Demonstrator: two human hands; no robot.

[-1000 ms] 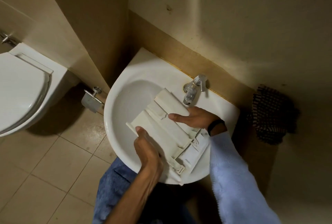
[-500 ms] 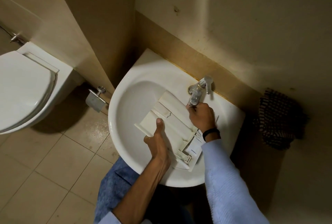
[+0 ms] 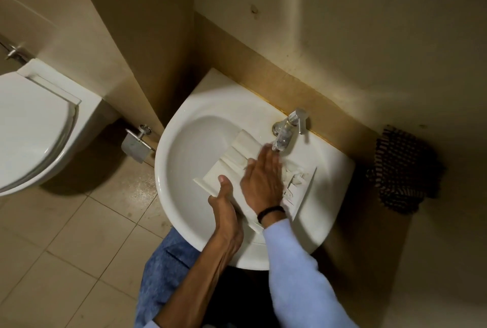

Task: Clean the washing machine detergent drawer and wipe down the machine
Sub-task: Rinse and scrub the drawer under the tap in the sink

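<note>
The white plastic detergent drawer (image 3: 237,154) lies slanted across the white sink (image 3: 184,143), under the chrome tap (image 3: 286,131). My left hand (image 3: 224,201) grips the drawer's near left edge, thumb on top. My right hand (image 3: 263,177) lies flat on the drawer's middle with straight fingers that reach to just below the tap's spout. The drawer's clips and front panel (image 3: 300,188) stick out to the right of that hand. The washing machine is out of view.
A white toilet (image 3: 37,127) stands at the left with a metal paper holder (image 3: 137,143) on the wall beside the sink. A dark checked cloth (image 3: 403,169) hangs at the right. Beige floor tiles lie below; my blue jeans press against the sink's front.
My right hand left the tap's spout and came down flat on the drawer. The left hand keeps its grip on the drawer's edge. The drawer shifted slightly toward the tap.
</note>
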